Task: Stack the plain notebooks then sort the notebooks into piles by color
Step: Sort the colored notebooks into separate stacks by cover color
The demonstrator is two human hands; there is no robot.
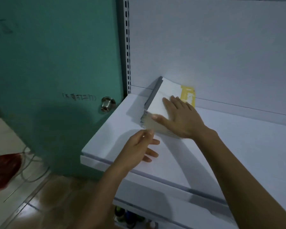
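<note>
In the head view, the stack of notebooks is lying on the white shelf just above the frame's centre. Its far corner is reaching toward the back panel at 12 o'clock. The top cover is plain white, and a grey edge is running along the stack's 10 o'clock side. At the stack's 2 o'clock a yellow cover is showing, partly hidden behind the fingers; whether it is under the stack or beside it cannot be told.

The right hand is lying flat on the top cover with its fingers straight and spread, pointing toward 10 o'clock. Its thumb is running along the stack's near edge.

The left hand is sitting at the stack's 7 o'clock, over the shelf. Three fingers are stretched out toward 3 o'clock, while the thumb and forefinger are meeting the stack's near corner. Motion blur is hiding whether they are pinching it.

At the frame's 9 o'clock a teal door is standing with a metal knob. A red bag is lying at 8 o'clock on the tiled floor, and dark bottles are showing at 6 o'clock under the shelf.
</note>
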